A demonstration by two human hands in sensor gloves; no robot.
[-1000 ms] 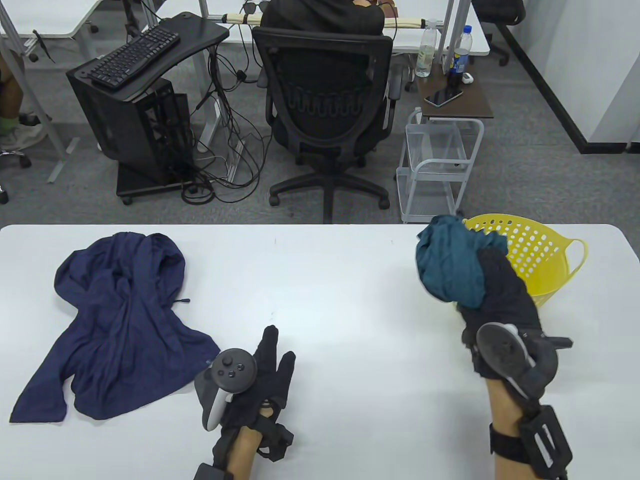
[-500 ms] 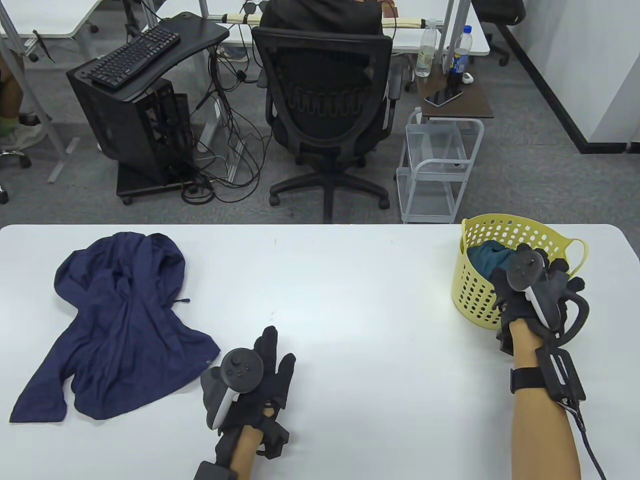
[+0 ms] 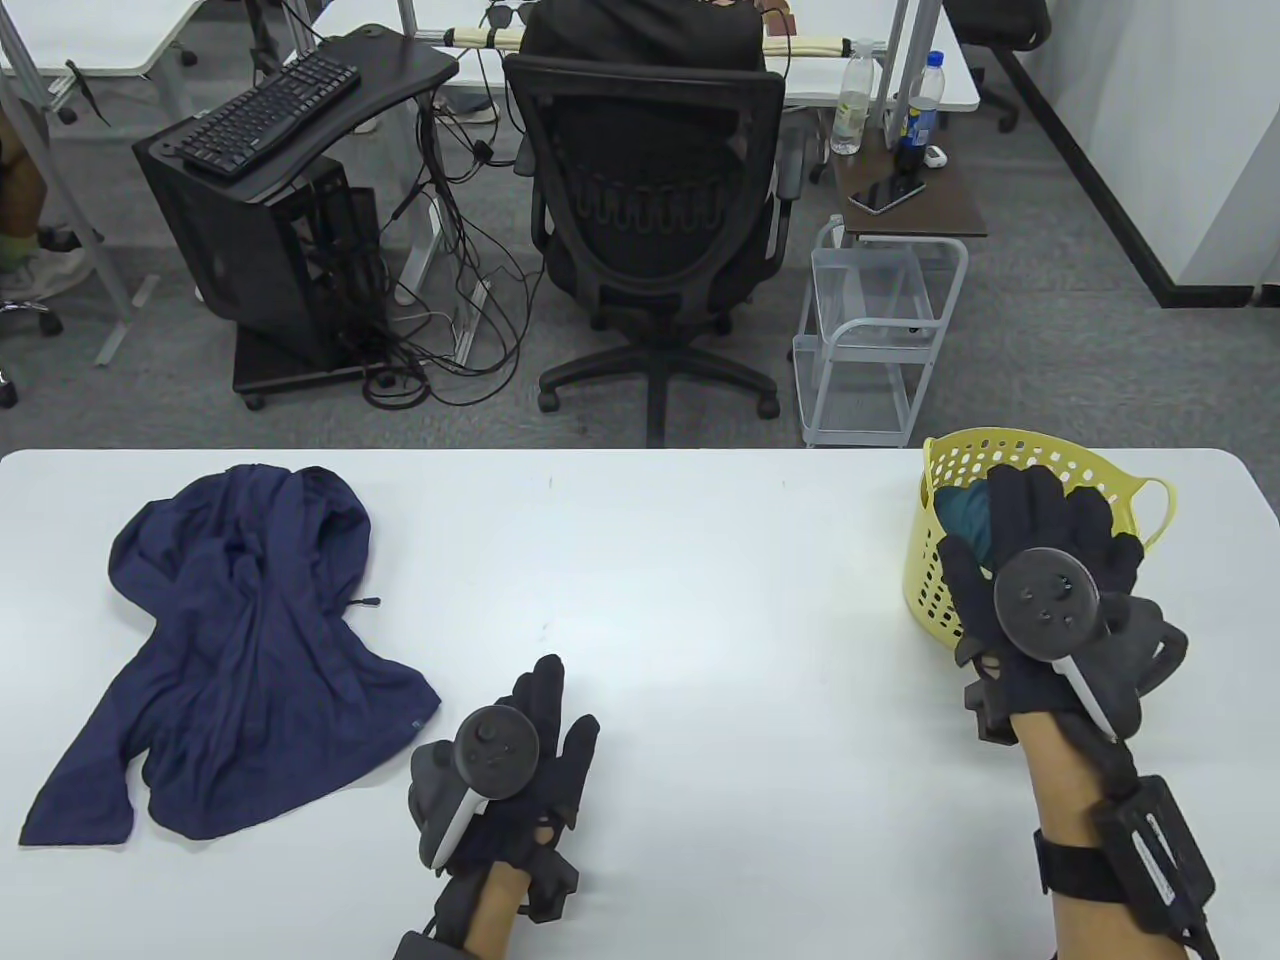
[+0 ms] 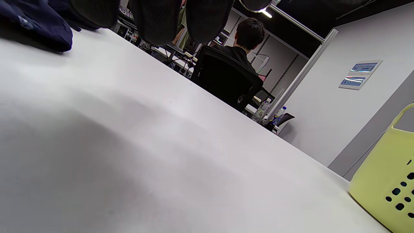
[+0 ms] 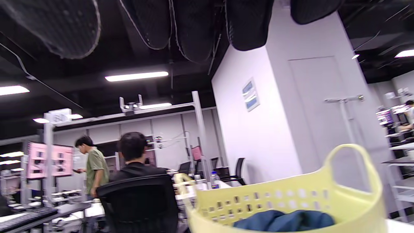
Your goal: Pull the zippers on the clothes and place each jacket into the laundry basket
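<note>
Two jackets show: the teal jacket [image 3: 962, 522] lies down inside the basket [image 3: 928, 580], where half a second ago the right hand [image 3: 1040, 590] was pressing it in. That hand has since risen above the near rim, fingers [image 3: 1018, 500] straight and spread, holding nothing. The left hand [image 3: 520, 770] has barely shifted; it rests flat on the surface [image 3: 720, 600], fingers straight and empty, just beside the hem of the navy jacket [image 3: 235, 640]. The basket stands at the far right corner, close to the back edge. A wide bare stretch separates the two jackets. The navy one lies rumpled, hood toward the back; its zipper seems partly open, though folds hide most of it.
</note>
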